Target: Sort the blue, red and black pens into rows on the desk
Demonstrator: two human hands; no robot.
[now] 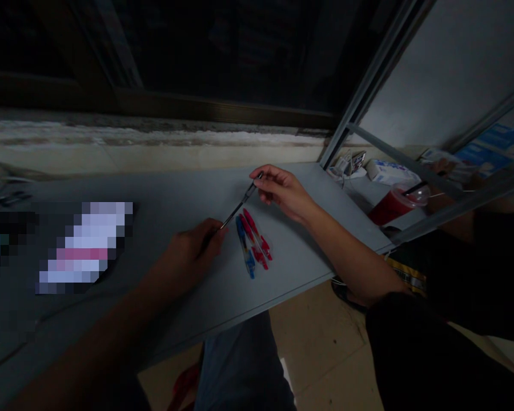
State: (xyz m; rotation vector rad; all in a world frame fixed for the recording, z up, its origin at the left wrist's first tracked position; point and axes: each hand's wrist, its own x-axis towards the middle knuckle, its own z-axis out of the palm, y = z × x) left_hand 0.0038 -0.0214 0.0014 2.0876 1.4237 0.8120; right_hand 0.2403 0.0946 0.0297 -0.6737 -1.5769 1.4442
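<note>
A slim dark pen (240, 206) slants between my two hands above the grey tabletop (175, 200). My left hand (197, 246) is closed around its lower end, which the fingers mostly hide. At the upper end, my right hand (282, 191) pinches the pen between thumb and fingertips, with the other fingers loosely curled. Just below the pen, a blue pen (245, 246) lies on the table beside two red pens, one red pen (256, 240) nearer to it and another red pen (259, 235) to the right. They have clear or tinted barrels and lie nearly parallel.
At left, a blurred-out bright screen (88, 242) lies on the table. A metal frame post (360, 91) rises at the right edge. Beyond it are a cup of red drink (392, 204), a tissue pack (392, 171) and another person's arm (449, 211). A dark window (223, 51) is behind.
</note>
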